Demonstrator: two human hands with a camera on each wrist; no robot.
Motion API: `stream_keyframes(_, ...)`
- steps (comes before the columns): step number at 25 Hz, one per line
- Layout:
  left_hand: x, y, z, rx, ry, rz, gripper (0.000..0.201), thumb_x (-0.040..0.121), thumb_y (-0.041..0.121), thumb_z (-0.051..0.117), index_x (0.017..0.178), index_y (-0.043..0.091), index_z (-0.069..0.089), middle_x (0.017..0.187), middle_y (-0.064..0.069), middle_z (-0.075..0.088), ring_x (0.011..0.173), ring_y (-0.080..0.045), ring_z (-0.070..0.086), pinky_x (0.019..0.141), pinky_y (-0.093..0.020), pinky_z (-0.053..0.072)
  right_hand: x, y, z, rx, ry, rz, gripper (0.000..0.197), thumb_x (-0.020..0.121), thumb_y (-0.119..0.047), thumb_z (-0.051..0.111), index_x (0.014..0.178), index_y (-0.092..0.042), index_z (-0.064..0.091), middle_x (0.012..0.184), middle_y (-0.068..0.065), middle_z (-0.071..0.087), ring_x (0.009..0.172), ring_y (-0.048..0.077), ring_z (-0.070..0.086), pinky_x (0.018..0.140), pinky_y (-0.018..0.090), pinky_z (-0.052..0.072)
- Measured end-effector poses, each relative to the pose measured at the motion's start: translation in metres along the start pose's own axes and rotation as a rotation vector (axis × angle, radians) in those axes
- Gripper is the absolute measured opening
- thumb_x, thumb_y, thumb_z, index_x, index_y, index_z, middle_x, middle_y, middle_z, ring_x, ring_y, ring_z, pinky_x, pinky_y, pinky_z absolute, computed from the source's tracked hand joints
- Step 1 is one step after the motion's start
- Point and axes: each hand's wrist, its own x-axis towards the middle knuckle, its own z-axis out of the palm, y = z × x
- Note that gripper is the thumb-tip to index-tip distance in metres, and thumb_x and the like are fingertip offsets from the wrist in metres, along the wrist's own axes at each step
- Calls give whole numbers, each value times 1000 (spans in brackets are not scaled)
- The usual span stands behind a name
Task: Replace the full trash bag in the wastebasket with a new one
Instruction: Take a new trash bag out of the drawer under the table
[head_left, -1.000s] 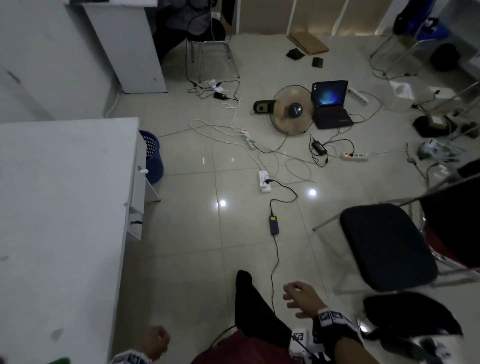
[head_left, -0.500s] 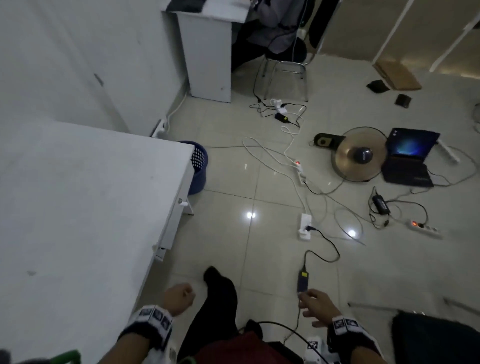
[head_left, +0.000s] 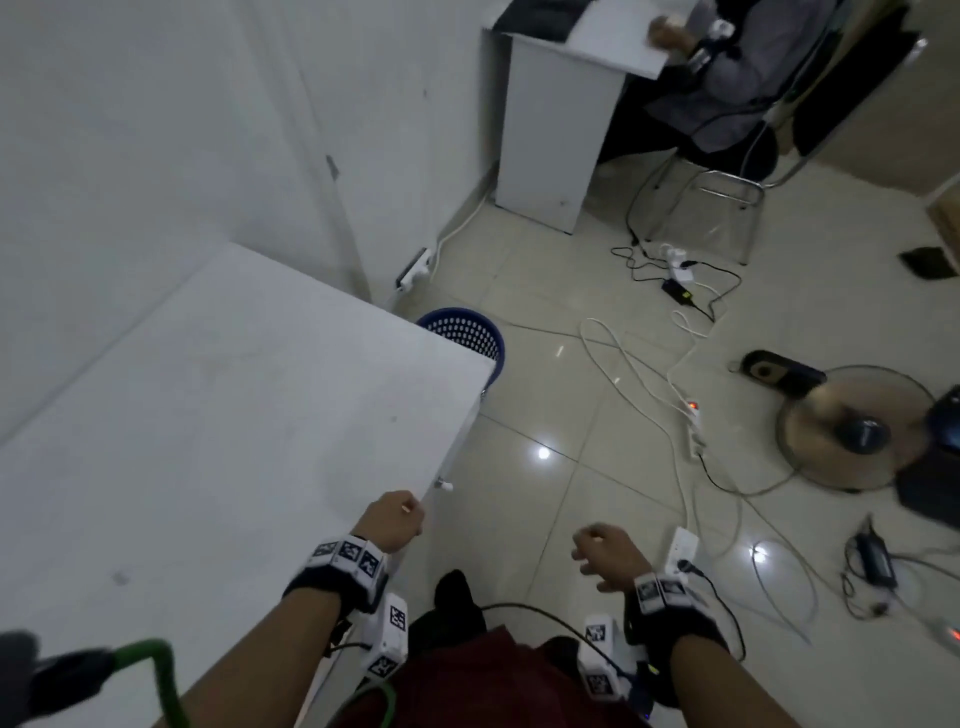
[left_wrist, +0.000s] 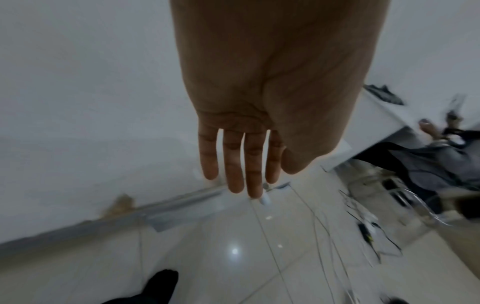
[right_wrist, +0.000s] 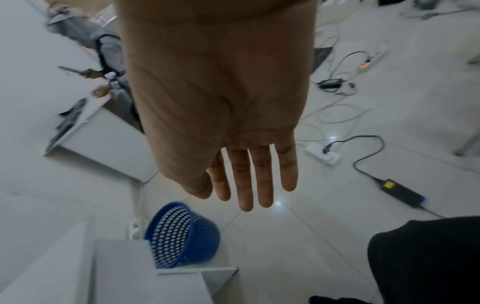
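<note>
The blue perforated wastebasket (head_left: 470, 332) stands on the floor behind the far corner of the white table, which hides part of it. In the right wrist view the wastebasket (right_wrist: 182, 236) shows its holed inner wall. My left hand (head_left: 395, 522) hangs beside the table's near edge, well short of the basket, and holds nothing. Its fingers (left_wrist: 235, 164) are straight in the left wrist view. My right hand (head_left: 605, 551) hovers over the floor tiles, empty, with its fingers (right_wrist: 262, 181) stretched out straight.
A white table (head_left: 208, 441) fills the left. White and black cables with power strips (head_left: 693, 426) trail across the tiles to the right of the basket. A floor fan (head_left: 852, 431) lies at the right. Another person sits at a white desk (head_left: 556, 130) at the back.
The view has swung left and come closer to the basket. Both hands have risen further into view, the left one now beside the table's edge.
</note>
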Motion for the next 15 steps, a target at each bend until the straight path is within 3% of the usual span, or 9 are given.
stream_keyframes(3,0,-47,-16,-197,30,-220,13,96,16,53,88,9,60,80,-8,71,63,-22,61,53,-23,43,32,-83,5,-161,-34,-184,14,94,-29,54,85,-21,62,91,5,72,76,22,64,58,23,40)
stream_keyframes(4,-3,-58,-18,-290,46,-263,14,96,16,52,89,7,60,76,-7,71,60,-21,59,50,-22,40,43,-112,7,-213,-45,-244,16,93,-31,54,82,-22,62,93,5,73,79,23,65,59,23,41)
stream_keyframes(8,-17,-85,-8,-541,138,-330,17,98,17,50,93,6,62,82,-7,75,66,-18,64,57,-24,45,67,-212,34,-405,-179,-421,15,94,-32,52,86,-24,62,97,2,71,86,23,65,65,27,44)
stream_keyframes(11,-26,-86,6,-803,332,-401,18,98,12,51,93,0,63,80,-12,74,66,-23,65,58,-25,45,87,-263,57,-609,-301,-519,14,99,-28,50,96,-20,61,105,4,67,85,20,60,69,29,45)
stream_keyframes(13,-31,-80,18,-949,526,-459,18,98,8,50,91,-3,63,78,-15,73,67,-26,64,59,-27,48,100,-282,68,-796,-336,-600,18,99,-27,49,107,-16,62,112,6,64,95,23,60,78,30,44)
stream_keyframes(15,-30,-67,38,-937,731,-563,19,97,10,50,89,-2,62,80,-13,71,75,-30,65,68,-34,52,113,-297,75,-986,-379,-700,23,100,-24,50,116,-11,60,123,8,59,109,26,57,83,27,40)
